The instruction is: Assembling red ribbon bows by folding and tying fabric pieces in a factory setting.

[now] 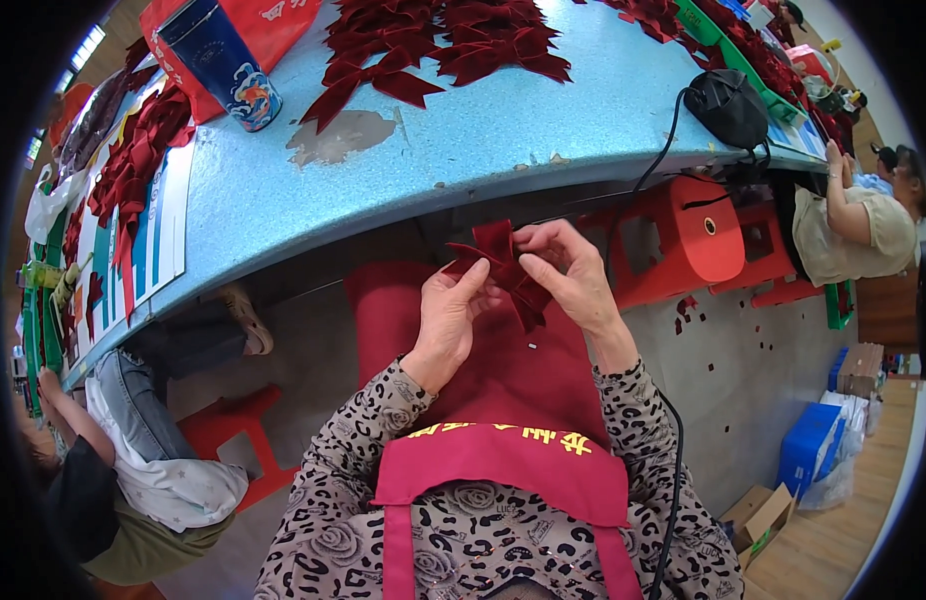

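A dark red velvet ribbon bow [499, 262] is held between my two hands, above the lap of my dark red apron [483, 370]. My left hand [451, 312] pinches its left side between thumb and fingers. On the right, my right hand [573, 275] grips the bow's upper right loop, with the thumb pressed near its middle. One ribbon tail hangs below the right thumb. Beyond my hands, rows of similar finished-looking red bows [383, 75] lie on the blue table [283, 200].
A dark blue tumbler [223, 65] stands by a red bag [283, 30]. At the right lie a black pouch [725, 108] with a cord and a green tray [738, 50]. Red stools [695, 235] stand under the table edge. People sit on both sides.
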`<action>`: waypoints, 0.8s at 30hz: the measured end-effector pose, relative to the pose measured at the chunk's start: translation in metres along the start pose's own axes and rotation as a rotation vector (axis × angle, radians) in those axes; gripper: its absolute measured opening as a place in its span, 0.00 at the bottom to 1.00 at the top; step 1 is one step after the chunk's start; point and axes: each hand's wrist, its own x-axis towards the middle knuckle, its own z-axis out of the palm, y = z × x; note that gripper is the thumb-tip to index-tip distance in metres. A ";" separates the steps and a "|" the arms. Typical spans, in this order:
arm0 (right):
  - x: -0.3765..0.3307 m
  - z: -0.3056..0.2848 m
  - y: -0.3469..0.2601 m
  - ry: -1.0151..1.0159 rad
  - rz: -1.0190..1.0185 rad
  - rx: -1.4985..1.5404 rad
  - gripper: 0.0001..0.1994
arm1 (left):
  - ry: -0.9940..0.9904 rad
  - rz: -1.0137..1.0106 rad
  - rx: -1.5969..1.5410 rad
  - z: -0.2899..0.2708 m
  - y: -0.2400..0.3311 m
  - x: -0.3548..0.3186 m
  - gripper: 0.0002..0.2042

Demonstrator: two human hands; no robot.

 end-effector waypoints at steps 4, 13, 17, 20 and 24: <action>-0.003 0.007 0.004 -0.114 -0.018 -0.108 0.08 | -0.011 0.019 0.029 -0.005 -0.001 -0.003 0.06; 0.001 0.018 -0.007 -0.138 -0.100 -0.355 0.06 | -0.035 0.153 0.100 -0.007 0.003 -0.005 0.07; 0.002 0.020 -0.002 -0.137 -0.045 -0.325 0.05 | -0.070 0.159 0.112 -0.009 0.007 -0.005 0.07; 0.003 0.022 0.001 -0.101 0.063 -0.255 0.05 | -0.066 0.147 0.097 -0.008 0.011 -0.006 0.07; 0.006 0.026 0.005 -0.056 0.041 -0.253 0.05 | -0.043 0.134 0.130 -0.013 0.010 -0.001 0.07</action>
